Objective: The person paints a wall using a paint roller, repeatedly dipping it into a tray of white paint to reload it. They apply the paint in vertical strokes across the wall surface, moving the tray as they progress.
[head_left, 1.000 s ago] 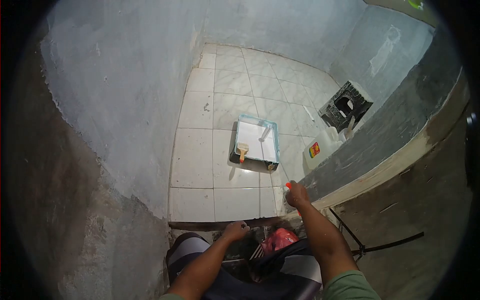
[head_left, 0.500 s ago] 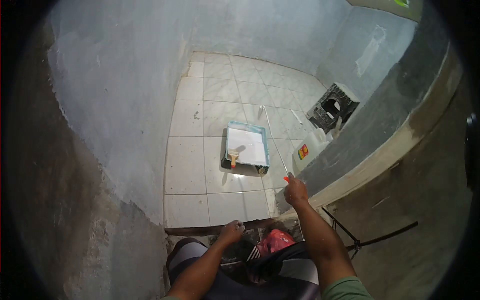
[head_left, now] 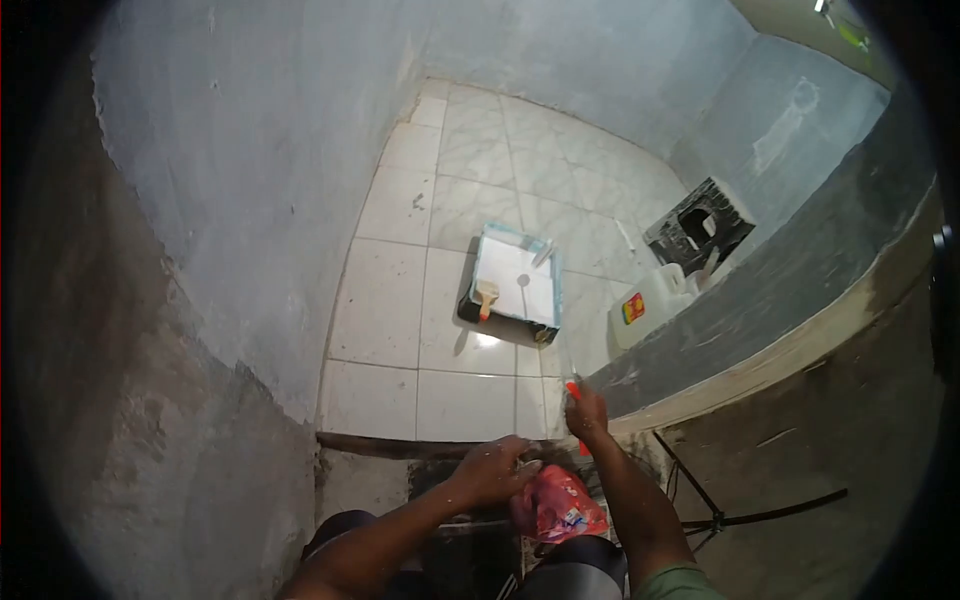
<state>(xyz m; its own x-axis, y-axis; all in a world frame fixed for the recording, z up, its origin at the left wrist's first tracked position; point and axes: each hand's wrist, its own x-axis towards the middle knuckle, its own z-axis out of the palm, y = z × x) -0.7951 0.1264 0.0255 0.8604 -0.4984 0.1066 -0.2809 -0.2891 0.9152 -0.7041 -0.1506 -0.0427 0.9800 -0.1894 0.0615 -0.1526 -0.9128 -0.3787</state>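
Observation:
My right hand [head_left: 588, 412] is wrapped round the orange handle [head_left: 573, 390] of a long, thin roller. The small roller head [head_left: 543, 254] is over the upper right part of a blue-rimmed tray [head_left: 549, 333] of white paint. A paintbrush [head_left: 487, 298] with a wooden handle rests on the tray's near left edge. Below the tray, my left hand [head_left: 495, 470] has its fingers loosely bent and apart, with nothing seen in them. It is beside a red plastic bag [head_left: 568, 508], near my legs.
A white jug [head_left: 650, 308] with a red and yellow label stands by the low grey wall [head_left: 740, 310] at the right. Behind it is a black and white block [head_left: 702, 227] with a hole. Thin black stand legs [head_left: 770, 517] spread at lower right. Grey-blue walls enclose the tiled floor.
The roller head has come from the floor beyond the tray to over the tray. My left hand has moved right and its fingers have loosened. The view has shifted, showing more of the red bag.

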